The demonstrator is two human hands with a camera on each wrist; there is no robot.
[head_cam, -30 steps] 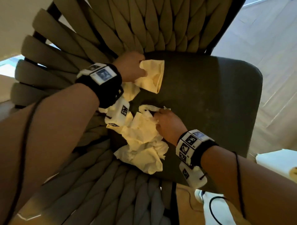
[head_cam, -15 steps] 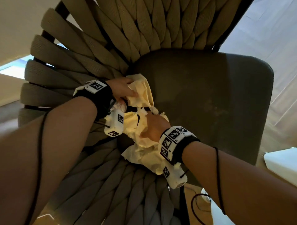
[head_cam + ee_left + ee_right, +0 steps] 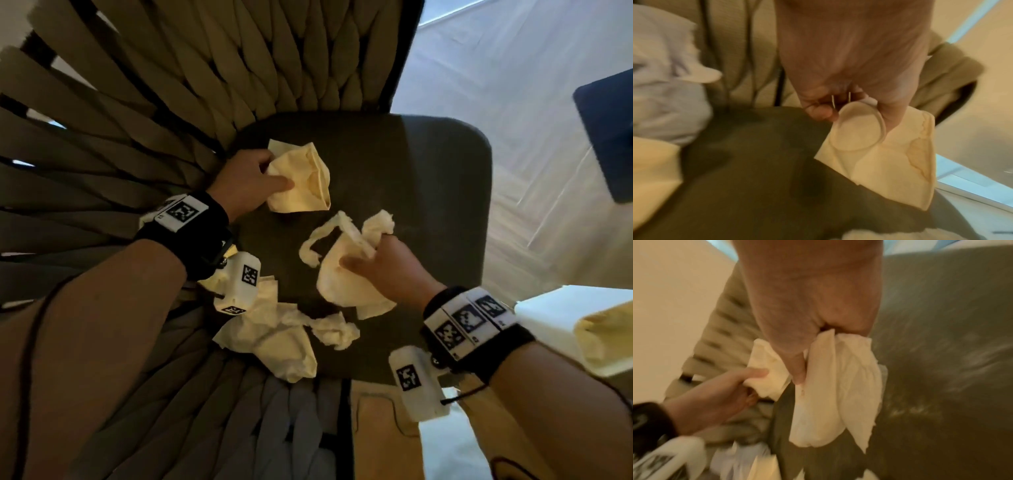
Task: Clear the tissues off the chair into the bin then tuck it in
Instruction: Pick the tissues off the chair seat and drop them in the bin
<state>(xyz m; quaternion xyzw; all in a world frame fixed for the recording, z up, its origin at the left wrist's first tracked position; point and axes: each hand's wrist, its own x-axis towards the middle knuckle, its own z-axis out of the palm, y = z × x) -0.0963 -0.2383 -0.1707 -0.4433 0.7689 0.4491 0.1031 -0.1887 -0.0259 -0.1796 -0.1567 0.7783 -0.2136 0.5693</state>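
Observation:
A dark green chair seat point(image 3: 411, 178) with a woven rope back holds several crumpled cream tissues. My left hand point(image 3: 250, 178) pinches a folded tissue point(image 3: 301, 178) near the back of the seat; the left wrist view shows that folded tissue point(image 3: 879, 154) under my thumb and fingers. My right hand point(image 3: 383, 263) grips a bunched tissue point(image 3: 342, 270) at the seat's middle, and the same bunched tissue point(image 3: 830, 394) hangs from my fist in the right wrist view. More loose tissues point(image 3: 284, 339) lie at the seat's front left edge.
The rope backrest point(image 3: 239, 58) curves round the left and far sides of the seat. A white container point(image 3: 561, 318) with a tissue in it sits at the right edge. A dark blue object point(image 3: 606, 130) is at the upper right on a pale floor.
Both hands have moved apart from the left pile: the left went back toward the backrest with the folded tissue, and the right pulled a bunched tissue out to the seat's middle.

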